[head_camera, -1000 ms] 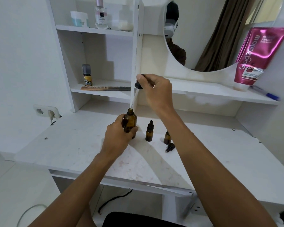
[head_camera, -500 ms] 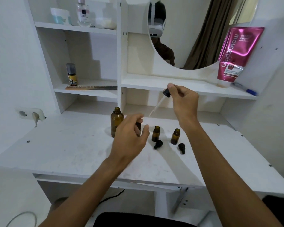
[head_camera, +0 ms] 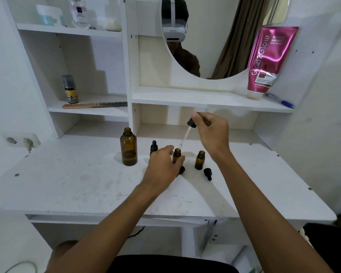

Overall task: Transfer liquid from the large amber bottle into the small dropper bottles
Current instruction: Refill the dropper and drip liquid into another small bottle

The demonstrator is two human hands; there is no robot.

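Observation:
The large amber bottle (head_camera: pixel 128 149) stands uncapped on the white desk (head_camera: pixel 87 180), a little dark liquid at its bottom. My left hand (head_camera: pixel 163 166) grips the middle small amber bottle (head_camera: pixel 177 155), which is uncapped. My right hand (head_camera: pixel 211 133) pinches the black bulb of a glass dropper (head_camera: pixel 187 133), whose tip sits at that bottle's mouth. Behind my left hand stands a capped small bottle (head_camera: pixel 153 147). Another uncapped small bottle (head_camera: pixel 200 160) is to the right. Two loose black dropper caps (head_camera: pixel 207 173) (head_camera: pixel 181 170) lie on the desk.
White shelves rise behind the desk with a mirror (head_camera: pixel 215 36), a pink tube (head_camera: pixel 268 60), a blue pen (head_camera: pixel 282 102), a comb (head_camera: pixel 95 105) and a small spray bottle (head_camera: pixel 70 89). A wall socket (head_camera: pixel 20 139) is at the left. Jars stand on the top shelf.
My left hand let go of the large bottle and took hold of the middle small bottle. My right hand carried the dropper from the large bottle's mouth to the small bottle's mouth.

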